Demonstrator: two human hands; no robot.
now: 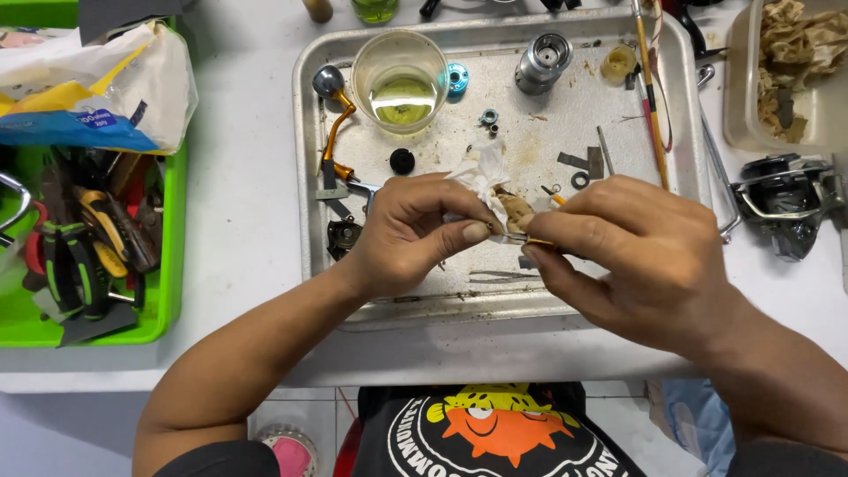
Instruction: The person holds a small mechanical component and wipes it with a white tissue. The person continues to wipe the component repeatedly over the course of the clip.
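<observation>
A: Two hands, nearest item. Left hand (411,234) pinches a stained tissue (486,181) wrapped round a small part; right hand (640,256) pinches a thin metal tool (530,238) against it, apparently for wiping, just above the tray.

B: Larger stock?

A: One metal tray (305,159) catching loose parts; one green bin (172,247) of pliers; one cup (400,79) of yellowish liquid; one reel body (786,203) aside, right.
</observation>
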